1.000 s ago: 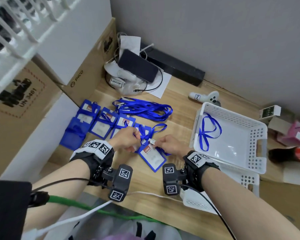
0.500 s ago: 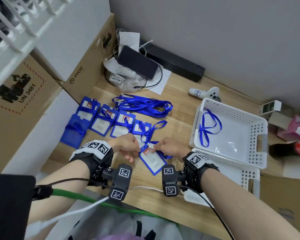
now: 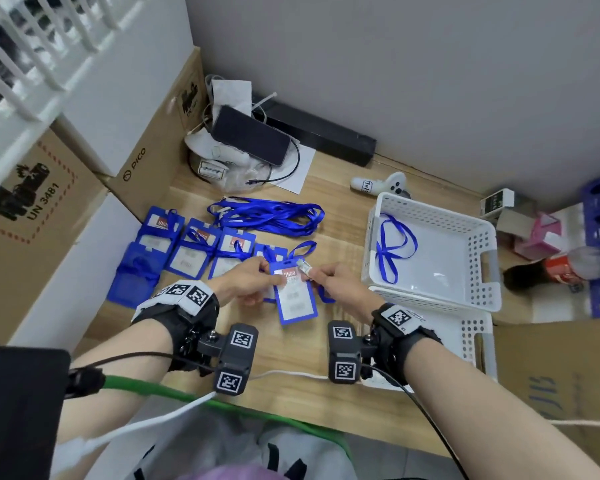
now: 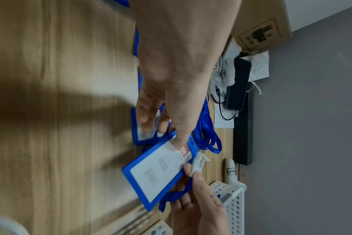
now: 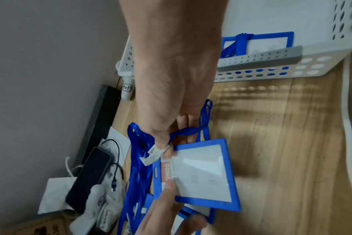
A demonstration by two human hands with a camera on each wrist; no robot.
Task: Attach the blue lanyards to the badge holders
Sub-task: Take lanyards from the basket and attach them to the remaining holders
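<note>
One blue badge holder [image 3: 296, 294] is held just above the wooden table [image 3: 291, 382], between the two hands. The left hand [image 3: 248, 282] pinches it near its top end, a fingertip on the red strip of the card. The right hand [image 3: 340, 281] pinches the white clip [image 3: 303, 265] of a blue lanyard [image 3: 300, 249], the clip touching the holder's top corner; the strap loops under that hand.

Left of the held holder, a row of four more holders [image 3: 201, 252] lies flat with blue straps over them, and at the row's left end a blue stack [image 3: 137, 275] whose count cannot be told. Behind the row lies a bundle of loose lanyards [image 3: 269, 214]; how many cannot be counted. To the right stand two white baskets: the rear basket [image 3: 478, 237] holds one lanyard loop [image 3: 392, 245], the front basket [image 3: 471, 336] is partly under it.

The head view does not show the front basket's contents; the right wrist view shows a finished holder [image 5: 259, 42] with a strap inside it. The left wrist view shows the clip [image 4: 198, 163] held between thumb and fingertip, and the left fingers [image 4: 149, 116] spread over another holder below. The right wrist view shows the slot in the held holder's top edge, the clip [image 5: 155, 155] just beside it but not through.

Farther back: a phone [image 3: 250, 135], a white controller [image 3: 381, 185], cardboard boxes [image 3: 39, 209].
</note>
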